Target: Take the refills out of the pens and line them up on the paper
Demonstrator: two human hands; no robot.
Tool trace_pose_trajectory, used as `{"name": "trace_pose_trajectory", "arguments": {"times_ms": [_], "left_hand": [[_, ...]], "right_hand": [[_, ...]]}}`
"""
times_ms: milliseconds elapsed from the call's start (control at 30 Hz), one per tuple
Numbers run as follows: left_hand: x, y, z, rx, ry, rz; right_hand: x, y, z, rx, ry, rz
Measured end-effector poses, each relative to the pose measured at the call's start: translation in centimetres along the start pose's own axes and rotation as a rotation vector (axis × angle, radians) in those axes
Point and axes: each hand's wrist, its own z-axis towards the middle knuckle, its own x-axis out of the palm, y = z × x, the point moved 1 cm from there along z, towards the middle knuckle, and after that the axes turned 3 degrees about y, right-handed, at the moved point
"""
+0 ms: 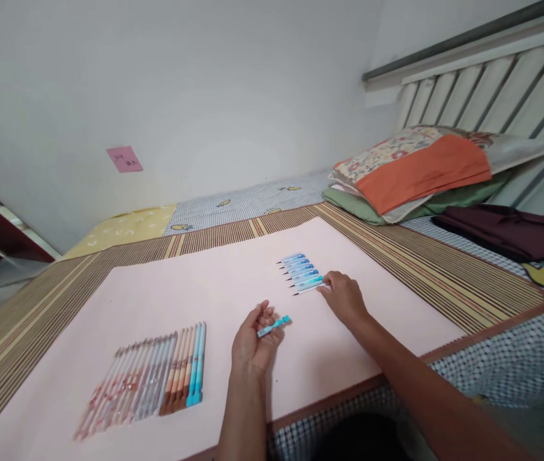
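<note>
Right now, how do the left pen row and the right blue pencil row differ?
Length: the left pen row looks longer-bodied than the right blue pencil row.
Colour: the pens include pinkish, brown and light-blue ones; the pencils are blue, turquoise and white.
Contact: the right hand touches the pencils; no hand touches the pens.
Both lie on pale-pink sheeting.

Left hand point(251, 342), at six o'clock, is facing palm-up, fingers point(254, 314) curled; left forearm point(244, 413) is pointing toward twelve. Right hand point(345, 296), at four o'clock, is pinching palm-down; right forearm point(409, 368) is pointing toward ten.
</note>
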Motion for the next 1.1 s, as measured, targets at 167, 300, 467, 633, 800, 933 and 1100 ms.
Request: {"name": "trace_pose_trajectory", "arguments": {"times_ms": [167, 300, 467, 633, 800, 933, 1100], "left_hand": [[0.2, 0.0, -0.1, -0.008, 0.005, -0.004], [0.2, 0.0, -0.2, -0.014, 0.006, -0.009], [0.2, 0.3, -0.2, -0.022, -0.018, 0.020], [0.2, 0.6, -0.2, -0.021, -0.043, 0.062], [0.4, 0.8, -0.1, 0.007, -0.007, 0.018], [0.6, 0.8, -0.3, -0.043, 0.036, -0.002], [0.7, 0.6, -0.6, -0.114, 0.065, 0.109]], "right_hand": [[-0.6, 0.2, 0.0, 0.027, 0.000, 0.034], [-2.1, 1.7, -1.2, -0.017, -0.073, 0.258], [-4.2, 7.6, -5.0, -0.374, 0.141, 0.543], [-4.8, 11.9, -7.6, -0.574, 0.127, 0.411], [-3.4, 12.3, -8.0, -0.556, 0.086, 0.328], [-2.8, 12.4, -8.4, -0.552, 0.053, 0.359], [-3.4, 10.8, -8.0, -0.476, -0.069, 0.457]]}}
